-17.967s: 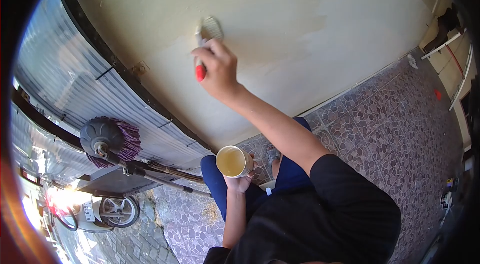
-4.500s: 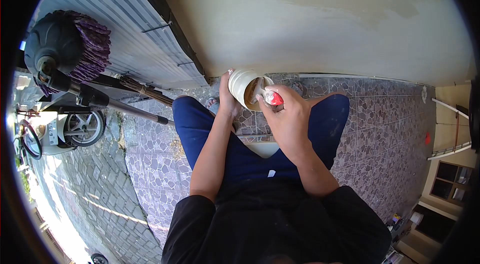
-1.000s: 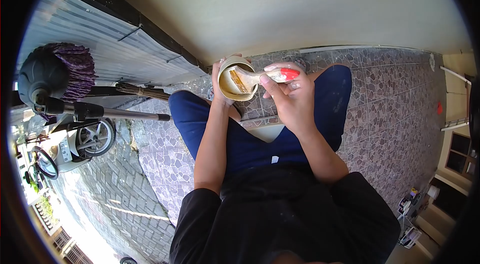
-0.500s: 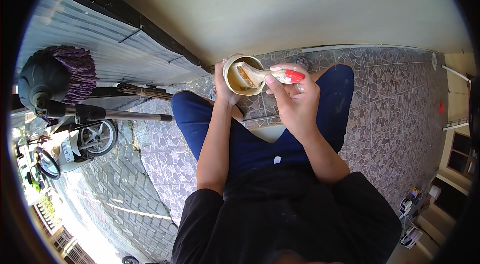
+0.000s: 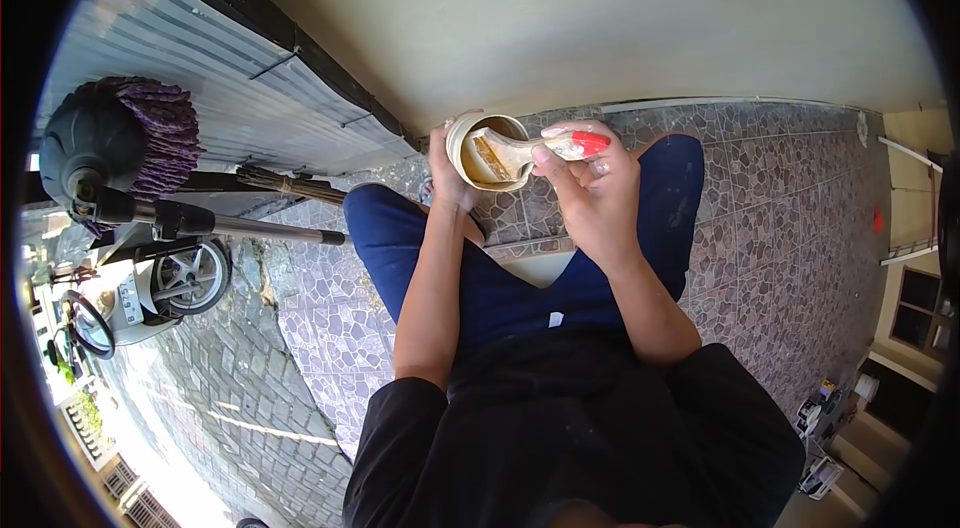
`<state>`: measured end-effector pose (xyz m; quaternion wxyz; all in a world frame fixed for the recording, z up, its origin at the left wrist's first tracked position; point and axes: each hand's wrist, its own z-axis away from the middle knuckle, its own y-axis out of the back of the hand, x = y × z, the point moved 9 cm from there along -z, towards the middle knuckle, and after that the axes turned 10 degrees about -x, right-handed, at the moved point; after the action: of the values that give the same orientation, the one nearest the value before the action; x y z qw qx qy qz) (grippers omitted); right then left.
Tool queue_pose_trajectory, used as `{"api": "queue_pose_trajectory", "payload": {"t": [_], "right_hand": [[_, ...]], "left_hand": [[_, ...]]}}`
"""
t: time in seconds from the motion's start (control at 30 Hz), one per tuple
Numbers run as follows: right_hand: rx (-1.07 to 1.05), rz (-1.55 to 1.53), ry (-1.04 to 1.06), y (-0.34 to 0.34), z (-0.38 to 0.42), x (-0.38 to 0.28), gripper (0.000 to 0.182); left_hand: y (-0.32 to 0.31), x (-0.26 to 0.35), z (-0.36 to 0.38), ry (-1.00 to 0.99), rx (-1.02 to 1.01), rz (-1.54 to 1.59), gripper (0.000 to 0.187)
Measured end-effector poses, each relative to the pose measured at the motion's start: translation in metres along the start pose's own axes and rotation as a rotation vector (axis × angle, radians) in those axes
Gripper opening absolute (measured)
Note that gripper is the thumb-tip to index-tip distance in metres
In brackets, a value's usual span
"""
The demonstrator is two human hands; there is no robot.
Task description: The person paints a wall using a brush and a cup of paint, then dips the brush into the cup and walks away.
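My left hand (image 5: 450, 176) is wrapped round a small round paint can (image 5: 455, 143), tilted so its opening faces me. Pale paint coats the inside of the can. In my right hand (image 5: 600, 183) is a paintbrush (image 5: 575, 145) with a red-tipped handle, pinched between thumb and fingers. The brush's bristle end lies in the mouth of the can, its ferrule smeared with yellowish and white paint. White specks of paint show on my right fingers. Both hands are held above my knees, close to the wall.
A cream wall (image 5: 640, 18) rises just ahead. To the left are a corrugated metal sheet (image 5: 220, 38), a purple mop (image 5: 160, 143), a stick broom (image 5: 290, 185) and a parked motorbike (image 5: 150, 293). Stone-patterned tiles (image 5: 760, 228) cover the floor.
The brush and can have barely moved between the frames. My view has turned slightly, so the mop and wall edge sit a little differently.
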<state>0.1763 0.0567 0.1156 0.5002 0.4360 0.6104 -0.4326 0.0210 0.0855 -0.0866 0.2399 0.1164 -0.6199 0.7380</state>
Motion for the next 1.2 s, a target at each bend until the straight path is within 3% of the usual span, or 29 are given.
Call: {"api": "queue_pose_trajectory", "payload": {"t": [0.17,0.53,0.6,0.73,0.87,1.13,1.2], "right_hand": [[0.019,0.183,0.088,-0.008,0.002,-0.016,0.017],[0.003,0.161,0.072,-0.018,0.006,-0.018,0.017],[0.052,0.389,0.054,-0.017,0.011,-0.025,0.016],[0.030,0.458,0.105,-0.022,0.015,-0.025,0.015],[-0.014,0.562,0.322,-0.036,0.017,-0.041,0.014],[0.031,0.513,0.278,-0.028,0.019,-0.031,0.014],[0.016,0.628,0.338,-0.031,0.021,-0.037,0.014]], "left_hand": [[0.002,0.002,-0.001,-0.035,-0.014,0.012,0.054],[0.002,0.007,-0.004,-0.076,-0.076,0.063,0.048],[0.001,0.011,-0.003,-0.103,-0.044,0.029,0.047],[-0.001,0.012,0.001,-0.099,-0.058,0.025,0.046],[-0.002,0.011,0.000,-0.104,-0.090,0.037,0.044],[0.001,0.008,0.001,-0.100,-0.017,0.007,0.044],[0.003,0.006,0.000,-0.091,-0.027,0.008,0.045]]}}
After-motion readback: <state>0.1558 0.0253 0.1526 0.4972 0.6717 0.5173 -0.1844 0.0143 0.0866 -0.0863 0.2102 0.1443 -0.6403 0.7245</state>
